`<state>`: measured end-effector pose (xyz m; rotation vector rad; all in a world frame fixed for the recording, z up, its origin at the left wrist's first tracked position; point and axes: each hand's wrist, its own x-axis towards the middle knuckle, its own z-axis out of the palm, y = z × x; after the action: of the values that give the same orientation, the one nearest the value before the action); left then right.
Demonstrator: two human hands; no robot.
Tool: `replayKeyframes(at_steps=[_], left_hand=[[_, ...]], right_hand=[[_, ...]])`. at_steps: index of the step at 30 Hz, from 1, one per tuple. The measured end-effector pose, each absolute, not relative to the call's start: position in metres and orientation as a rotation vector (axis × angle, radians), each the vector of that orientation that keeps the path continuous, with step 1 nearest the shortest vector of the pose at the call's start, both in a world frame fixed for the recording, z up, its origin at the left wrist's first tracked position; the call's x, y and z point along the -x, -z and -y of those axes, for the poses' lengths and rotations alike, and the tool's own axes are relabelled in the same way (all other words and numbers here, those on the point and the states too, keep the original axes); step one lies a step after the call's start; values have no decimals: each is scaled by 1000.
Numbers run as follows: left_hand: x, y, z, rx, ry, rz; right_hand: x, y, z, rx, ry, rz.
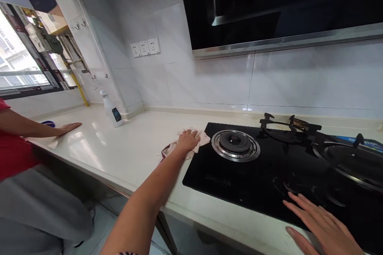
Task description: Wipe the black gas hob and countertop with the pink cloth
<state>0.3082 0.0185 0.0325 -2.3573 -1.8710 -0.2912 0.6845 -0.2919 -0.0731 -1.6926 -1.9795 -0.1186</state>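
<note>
My left hand [188, 140] presses a pale cloth [170, 148] with a dark red edge onto the white countertop [143, 135], its fingers bent over the fabric. The cloth lies along the left edge of the black gas hob [206, 175]. Just right of it, the hob's left burner [235, 142] is bare of a pan support, inside a metal ring. My right hand [324, 225] is open, fingers spread, over the hob's front edge near the control knobs [291, 185]. Whether it touches the glass I cannot tell.
A co-worker's hand [69, 127] lies flat on the counter at the left. A spray bottle [111, 109] stands near the wall corner. Black pan supports [281, 127] sit on the hob's right side. A range hood [269, 42] hangs above.
</note>
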Motion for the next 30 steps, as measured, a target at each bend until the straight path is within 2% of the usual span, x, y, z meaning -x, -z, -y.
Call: replayKeyframes(at_steps=[16,22,30], left_hand=[[-217,-40,130,2568,188,1541],[-183,-36,169,2262,211,1966],[-198,-13,166,2183,249,2137]], right_hand=[[-690,82,286,1691,54,1965],[-690,79,286,1695,66,1967],[-690,81,286,1696,69,1951]])
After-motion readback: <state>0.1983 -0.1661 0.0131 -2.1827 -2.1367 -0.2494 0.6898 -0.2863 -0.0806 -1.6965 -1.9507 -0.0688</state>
